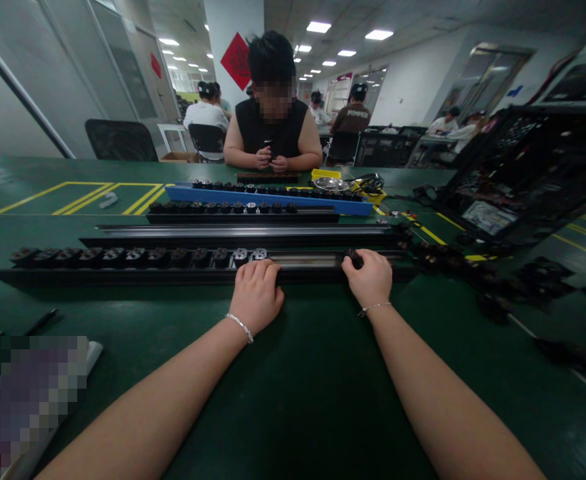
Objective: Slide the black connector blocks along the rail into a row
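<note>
A long black rail [123, 277] lies across the table in front of me. Along its left and middle part sits a row of small round black parts [135, 257], two with paler tops near my left hand [257, 293]. That hand's fingers bend over the rail's near edge, just below the pale-topped parts. To the right, my right hand [371, 279] pinches a similar round black part [355, 259] between thumb and fingers, at the rail. Between both hands a bare metal channel [307, 261] shows in the rail.
Behind lie another rail [243, 231], a shorter loaded rail [243, 212] and a blue tray [273, 199]. Dark parts and cables [543, 277] spread at right, near an open black case [517, 167]. A person [273, 127] sits opposite. A blurred-out object [23, 400] lies at near left.
</note>
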Motion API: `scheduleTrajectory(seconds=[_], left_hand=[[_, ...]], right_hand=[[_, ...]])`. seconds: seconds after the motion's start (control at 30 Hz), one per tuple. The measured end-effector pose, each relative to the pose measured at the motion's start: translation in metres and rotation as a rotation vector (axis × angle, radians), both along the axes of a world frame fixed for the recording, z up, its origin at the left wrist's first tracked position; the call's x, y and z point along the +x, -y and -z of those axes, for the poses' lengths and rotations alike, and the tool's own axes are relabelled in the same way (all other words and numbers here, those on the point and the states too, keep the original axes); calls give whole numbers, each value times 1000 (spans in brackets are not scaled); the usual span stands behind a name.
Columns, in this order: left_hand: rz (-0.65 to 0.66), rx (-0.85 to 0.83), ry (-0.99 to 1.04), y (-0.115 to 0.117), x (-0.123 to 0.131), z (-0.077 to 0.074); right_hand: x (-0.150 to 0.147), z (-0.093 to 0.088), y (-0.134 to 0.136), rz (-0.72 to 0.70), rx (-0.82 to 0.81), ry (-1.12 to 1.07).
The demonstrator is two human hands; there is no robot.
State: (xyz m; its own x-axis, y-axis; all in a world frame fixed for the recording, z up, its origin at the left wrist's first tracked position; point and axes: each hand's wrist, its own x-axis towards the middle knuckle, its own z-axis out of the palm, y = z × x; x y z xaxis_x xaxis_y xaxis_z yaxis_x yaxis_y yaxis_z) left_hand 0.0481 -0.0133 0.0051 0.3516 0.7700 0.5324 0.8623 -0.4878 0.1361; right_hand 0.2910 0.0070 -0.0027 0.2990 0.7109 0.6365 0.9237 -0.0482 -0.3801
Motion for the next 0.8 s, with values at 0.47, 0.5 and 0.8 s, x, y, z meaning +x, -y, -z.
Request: scheduleTrajectory(seconds=[0.47, 0.5, 0.8], left_hand=[[4, 5, -4, 0, 0, -1], [3, 6, -6, 0, 0, -1], [1, 10, -9, 0, 0, 0]], right_hand=[[6, -1, 0, 34, -37, -6], [7, -1, 0, 38, -36, -6], [11, -3, -1, 83, -31, -20]])
